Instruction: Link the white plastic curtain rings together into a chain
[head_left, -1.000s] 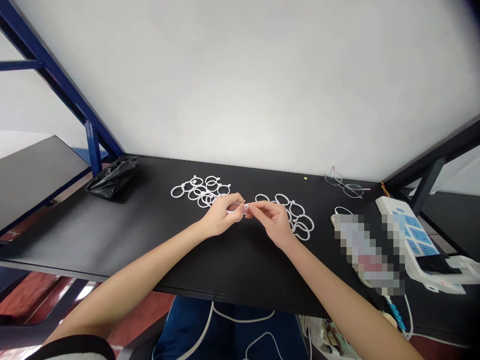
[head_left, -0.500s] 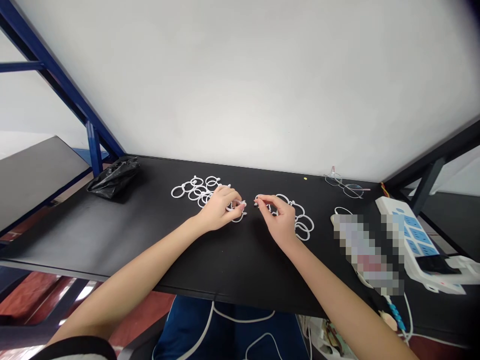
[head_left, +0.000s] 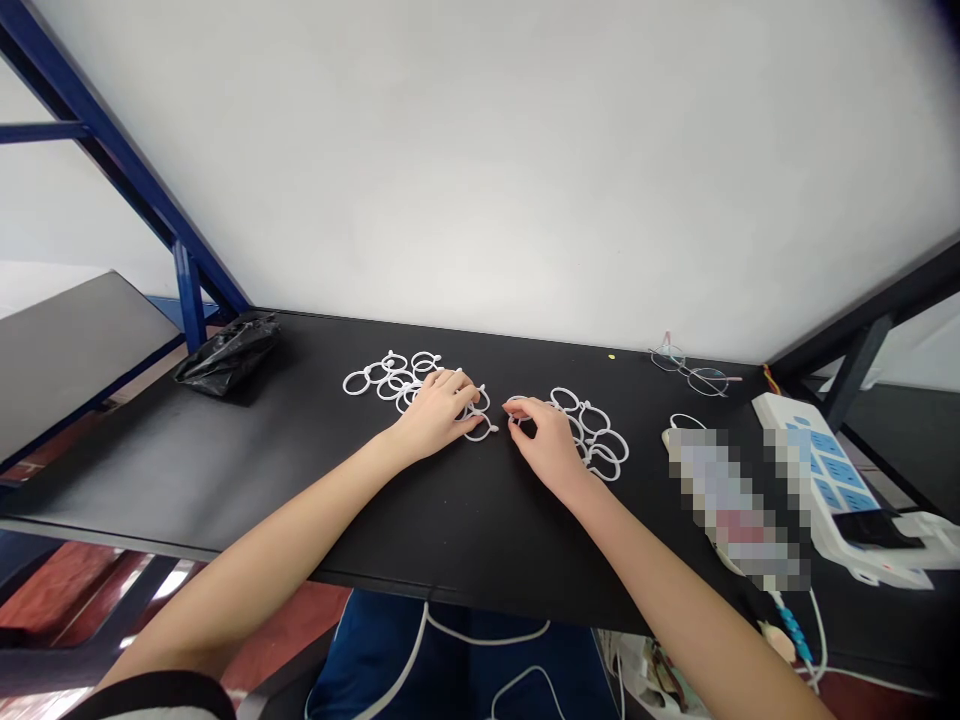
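Note:
Two piles of white plastic rings lie on a black table (head_left: pixel 300 470). My left hand (head_left: pixel 435 415) rests at the right edge of the left pile (head_left: pixel 386 378), fingers stretched flat over the rings. A single ring (head_left: pixel 481 430) lies on the table just under its fingertips. To the right, my right hand (head_left: pixel 551 445) sits at the left edge of the right pile (head_left: pixel 604 445). Its thumb and forefinger pinch a white ring (head_left: pixel 514 403). A narrow gap separates the two hands.
A crumpled black bag (head_left: pixel 229 355) lies at the table's far left. Wire-rimmed glasses (head_left: pixel 690 372) sit near the back wall. A white and blue power strip (head_left: pixel 821 470) and a pixelated object (head_left: pixel 735 500) lie at the right. A blue steel frame (head_left: pixel 187 290) rises on the left.
The hands, joined on one ring a second ago, have parted. My left hand moved to the left pile and laid its ring down; my right hand went to the right pile.

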